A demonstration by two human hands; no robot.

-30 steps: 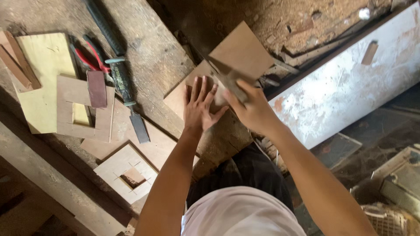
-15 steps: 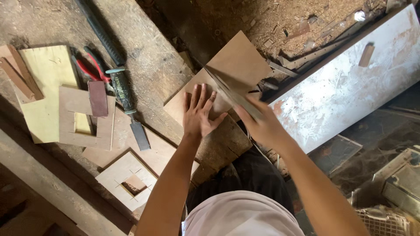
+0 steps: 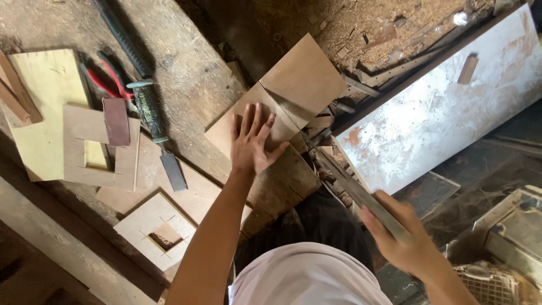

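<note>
Hardboard panel (image 3: pixel 271 121) lies on the counter (image 3: pixel 186 73), overhanging its edge, partly sawn. Left hand (image 3: pixel 251 144) lies flat on it, fingers spread, just beside the kerf. Right hand (image 3: pixel 403 237) has its grip wrapped around the saw (image 3: pixel 344 181) handle, blade low in the cut. Judgement: keep pressure close to the kerf, use long light strokes, and support the offcut (image 3: pixel 305 76) to avoid tear-out.
</note>
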